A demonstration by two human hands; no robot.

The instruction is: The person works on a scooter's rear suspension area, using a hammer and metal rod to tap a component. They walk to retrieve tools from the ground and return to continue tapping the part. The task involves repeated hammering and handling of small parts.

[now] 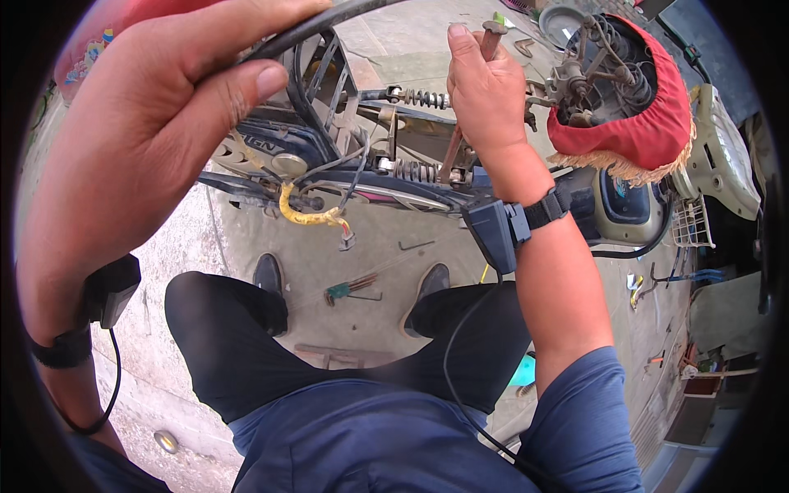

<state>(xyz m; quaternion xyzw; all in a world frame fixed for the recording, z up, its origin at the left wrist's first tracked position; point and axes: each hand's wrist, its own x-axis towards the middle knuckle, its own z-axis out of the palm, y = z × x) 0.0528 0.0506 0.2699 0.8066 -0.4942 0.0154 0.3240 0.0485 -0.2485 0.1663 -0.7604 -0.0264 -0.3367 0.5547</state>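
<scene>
Closest, the left hand point(164, 115) has thumb and fingers curled around a dark bar point(325, 25). Beyond it, the right hand point(489, 99) is clenched around a rusty metal rod point(453, 152), which slants down beside a spring shock absorber point(411, 170) on the motorbike. A yellow-wrapped cable point(308, 217) hangs nearby; below, a hex key set point(337, 292) lies on the floor point(370, 246) between the shoes point(269, 275)
</scene>
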